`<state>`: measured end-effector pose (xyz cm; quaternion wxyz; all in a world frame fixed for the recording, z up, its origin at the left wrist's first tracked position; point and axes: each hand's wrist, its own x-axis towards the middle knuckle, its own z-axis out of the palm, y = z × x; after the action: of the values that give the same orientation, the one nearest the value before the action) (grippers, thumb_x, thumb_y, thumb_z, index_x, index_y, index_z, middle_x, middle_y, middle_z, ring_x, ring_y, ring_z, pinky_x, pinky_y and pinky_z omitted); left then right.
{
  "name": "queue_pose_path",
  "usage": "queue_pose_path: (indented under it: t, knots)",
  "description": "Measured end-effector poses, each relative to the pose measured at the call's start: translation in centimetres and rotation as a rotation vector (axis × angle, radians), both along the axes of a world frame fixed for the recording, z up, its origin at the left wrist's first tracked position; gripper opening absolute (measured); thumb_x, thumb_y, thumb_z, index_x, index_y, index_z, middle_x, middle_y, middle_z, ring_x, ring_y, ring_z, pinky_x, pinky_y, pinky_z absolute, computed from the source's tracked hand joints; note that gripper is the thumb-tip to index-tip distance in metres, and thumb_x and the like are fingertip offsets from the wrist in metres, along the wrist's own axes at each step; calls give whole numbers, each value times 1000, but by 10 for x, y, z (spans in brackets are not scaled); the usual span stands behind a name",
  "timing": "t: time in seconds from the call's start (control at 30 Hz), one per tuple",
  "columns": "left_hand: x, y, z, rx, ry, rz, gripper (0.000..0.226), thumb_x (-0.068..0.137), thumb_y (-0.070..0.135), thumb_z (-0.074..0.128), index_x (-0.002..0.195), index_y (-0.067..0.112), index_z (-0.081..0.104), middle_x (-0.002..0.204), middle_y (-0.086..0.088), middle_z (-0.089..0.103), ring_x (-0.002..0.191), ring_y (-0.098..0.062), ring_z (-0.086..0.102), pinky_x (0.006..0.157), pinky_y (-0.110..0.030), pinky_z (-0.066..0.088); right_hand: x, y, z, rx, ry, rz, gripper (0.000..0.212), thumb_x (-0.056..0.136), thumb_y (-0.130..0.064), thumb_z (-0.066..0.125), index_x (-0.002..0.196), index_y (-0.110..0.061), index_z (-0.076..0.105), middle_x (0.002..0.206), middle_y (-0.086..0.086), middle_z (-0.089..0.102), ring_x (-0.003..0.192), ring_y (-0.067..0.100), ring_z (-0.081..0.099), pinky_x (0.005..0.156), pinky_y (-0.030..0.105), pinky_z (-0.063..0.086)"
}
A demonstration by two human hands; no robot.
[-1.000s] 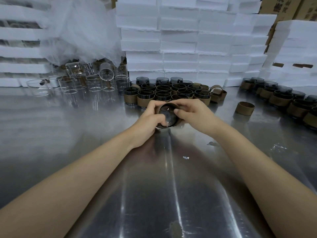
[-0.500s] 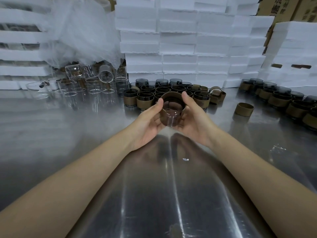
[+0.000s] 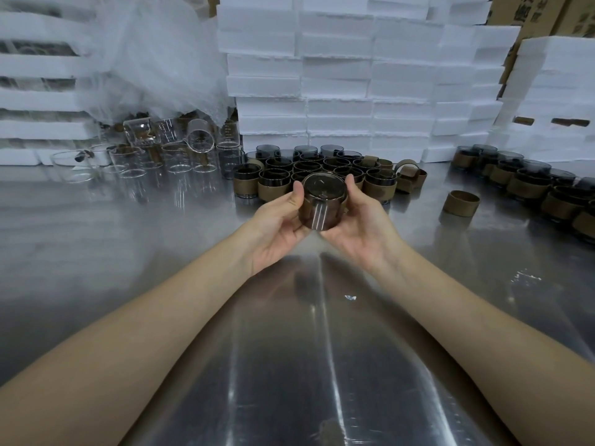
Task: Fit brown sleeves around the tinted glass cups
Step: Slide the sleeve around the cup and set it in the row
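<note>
steel table [image 3: 128, 252], sleeved tinted cups [image 3: 322, 169], clear glasses [image 3: 154, 159], loose sleeve [image 3: 461, 203]

Shiny steel tabletop [image 3: 96, 252], stacked white foam boxes [image 3: 338, 75] behind, cardboard cartons [image 3: 541, 11] top right

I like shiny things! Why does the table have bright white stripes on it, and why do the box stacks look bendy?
Head view: the metal table mirrors overhead light, so streaks of glare run along it toward the viewer. Head view: the wide-angle lens bows the white foam boxes near the edges. Head view: the tinted cup between the left hand and right hand looks slightly soft.
</note>
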<state>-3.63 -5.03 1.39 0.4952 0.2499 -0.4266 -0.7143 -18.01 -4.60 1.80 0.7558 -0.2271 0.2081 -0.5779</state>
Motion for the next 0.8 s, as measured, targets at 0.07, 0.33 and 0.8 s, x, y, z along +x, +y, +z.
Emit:
queue_pose_path:
  t: [0.07,0.33,0.8]
  knots:
    - [0,-1,0,-3,6,8,39,94,34,49,118,6,61,114,-11,68,102,-15,66,87,-22,56,1,-1,0,5,-28,-9,40,95,-33,54,118,-1,60,112,24,69,97,37,70,83,50,54]
    - [-2,-1,-14,-252,-176,43,45,84,40,56,124,18,59,118,1,68,107,-9,63,98,-31,48,-4,1,2,-138,160,-103,25,103,-20,40,117,-16,60,104,11,71,95,23,68,82,36,54]
    - [3,0,-17,-639,-426,380,66,64,-18,79,97,21,37,134,5,53,123,-12,57,100,-34,51,9,5,-9,-116,358,54,45,104,-45,26,135,-20,48,127,15,63,113,30,63,84,47,56]
